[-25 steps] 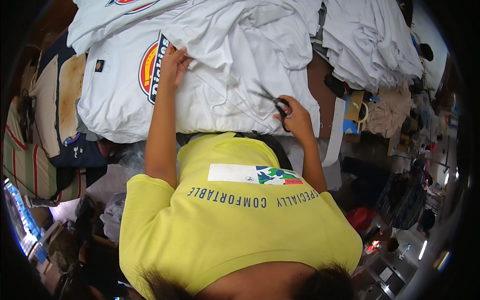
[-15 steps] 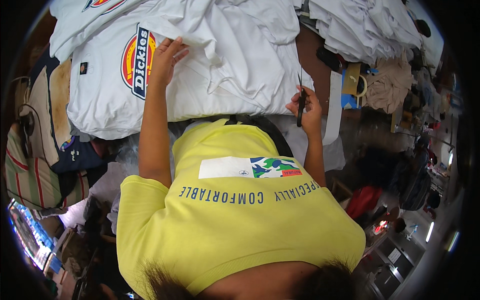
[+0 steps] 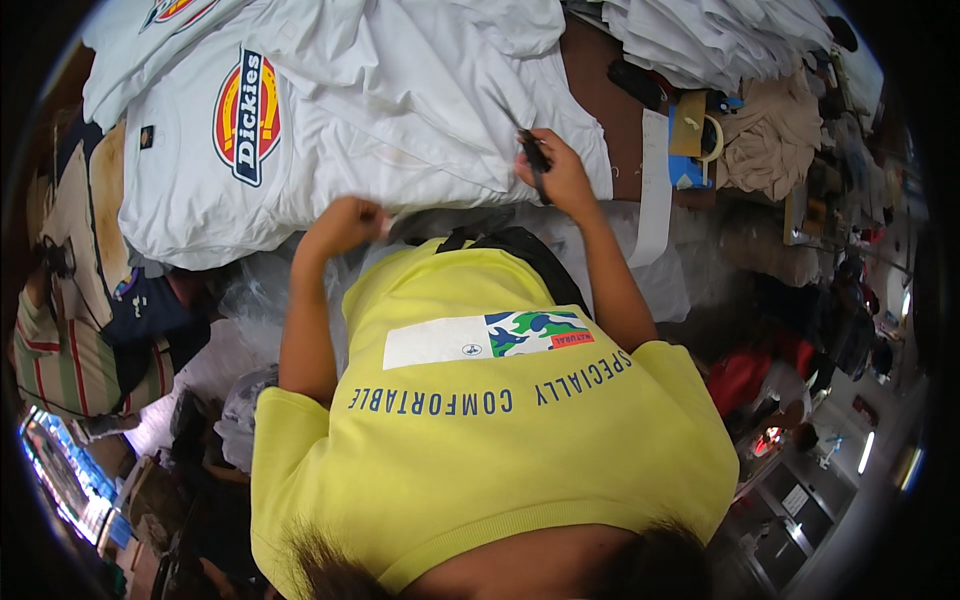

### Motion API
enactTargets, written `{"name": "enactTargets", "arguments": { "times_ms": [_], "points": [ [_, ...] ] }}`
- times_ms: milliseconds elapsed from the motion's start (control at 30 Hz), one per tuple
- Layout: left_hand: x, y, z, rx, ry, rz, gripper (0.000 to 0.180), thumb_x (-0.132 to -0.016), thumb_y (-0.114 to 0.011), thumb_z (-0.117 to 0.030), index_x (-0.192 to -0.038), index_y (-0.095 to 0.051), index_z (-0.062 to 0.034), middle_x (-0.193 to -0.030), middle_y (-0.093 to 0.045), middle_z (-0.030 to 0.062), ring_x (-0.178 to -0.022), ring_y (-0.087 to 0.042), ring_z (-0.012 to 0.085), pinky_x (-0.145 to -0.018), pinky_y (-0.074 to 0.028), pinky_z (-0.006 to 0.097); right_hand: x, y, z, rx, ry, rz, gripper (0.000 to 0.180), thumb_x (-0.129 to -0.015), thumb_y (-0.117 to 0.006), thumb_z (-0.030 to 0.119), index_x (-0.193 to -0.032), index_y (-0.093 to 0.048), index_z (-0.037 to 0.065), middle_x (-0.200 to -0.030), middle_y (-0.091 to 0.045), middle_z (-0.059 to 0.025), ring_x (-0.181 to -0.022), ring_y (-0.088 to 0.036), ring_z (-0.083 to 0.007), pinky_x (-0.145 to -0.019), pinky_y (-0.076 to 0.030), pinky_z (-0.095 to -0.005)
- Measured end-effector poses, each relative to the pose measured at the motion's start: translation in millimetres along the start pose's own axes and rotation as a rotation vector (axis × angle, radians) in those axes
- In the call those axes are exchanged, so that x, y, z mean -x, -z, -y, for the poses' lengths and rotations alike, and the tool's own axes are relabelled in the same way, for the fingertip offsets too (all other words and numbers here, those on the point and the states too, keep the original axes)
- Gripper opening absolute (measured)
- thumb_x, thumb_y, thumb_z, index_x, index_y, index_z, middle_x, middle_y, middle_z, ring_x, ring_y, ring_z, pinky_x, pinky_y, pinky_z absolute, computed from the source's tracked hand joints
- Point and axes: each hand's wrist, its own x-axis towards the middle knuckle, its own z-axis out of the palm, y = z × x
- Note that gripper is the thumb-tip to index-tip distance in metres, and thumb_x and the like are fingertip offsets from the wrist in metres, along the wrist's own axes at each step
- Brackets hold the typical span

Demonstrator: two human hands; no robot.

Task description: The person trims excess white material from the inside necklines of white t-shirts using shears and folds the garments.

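Observation:
White T-shirts (image 3: 330, 160) lie spread and layered in front of me, one with a red, yellow and dark blue chest print (image 3: 247, 118). In my right hand (image 3: 562, 172) is a pair of black-handled scissors (image 3: 535, 158), blades pointing away and to the left over the white cloth. My left hand (image 3: 348, 224) is at the near edge of the shirts, close to my body. Motion smears its fingers, so whether they hold anything cannot be made out.
Stacked white garments (image 3: 710, 40) fill the far right, with a crumpled beige cloth pile (image 3: 770, 135) nearer. A tape roll (image 3: 712, 140) sits beside a white paper strip (image 3: 653, 190). Striped fabric (image 3: 90, 365) hangs at the left.
My left hand has come down from the raised shirt cloth to the near edge; that cloth now lies lower. My right hand has moved left and away with the scissors, which now tilt left.

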Motion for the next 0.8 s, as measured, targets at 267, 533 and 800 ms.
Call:
{"name": "enactTargets", "arguments": {
  "times_ms": [267,533,800],
  "points": [
    [81.7,-41.9,75.9,-0.735,0.287,0.128,0.025,-0.067,-0.067,-0.012,-0.09,-0.066,-0.0047,-0.086,-0.065,0.0129,-0.077,-0.063,0.0261,-0.069,-0.048,0.035,33.2,49.4,-9.0,0.017,-0.168,0.083,0.045,-0.07,-0.076,0.009,-0.107,-0.051,0.002,-0.08,-0.061,-0.0034,-0.072,-0.057,-0.0098,-0.067,-0.046,-0.0233],
    [-54.6,-57.6,-89.3,1.261,-0.077,-0.366,0.026,-0.086,-0.059,-0.015,-0.105,-0.052,0.0014,-0.104,-0.058,0.009,-0.092,-0.058,0.0185,-0.086,-0.047,0.03,-3.3,-19.9,-3.9,0.193,0.014,0.037,0.043,-0.066,-0.076,0.015,-0.102,-0.054,0.006,-0.08,-0.064,-0.0073,-0.068,-0.059,-0.0163,-0.066,-0.046,-0.0265],
    [-75.2,-68.3,-80.7,1.748,-0.105,-0.31,0.015,-0.083,-0.062,-0.011,-0.095,-0.054,-0.0059,-0.092,-0.06,0.0031,-0.091,-0.057,0.016,-0.088,-0.045,0.034,0.5,-3.5,-22.5,0.112,-0.058,0.067,0.038,-0.069,-0.071,0.011,-0.103,-0.054,0.006,-0.081,-0.064,-0.0062,-0.072,-0.058,-0.0145,-0.068,-0.045,-0.0256]
  ]
}}
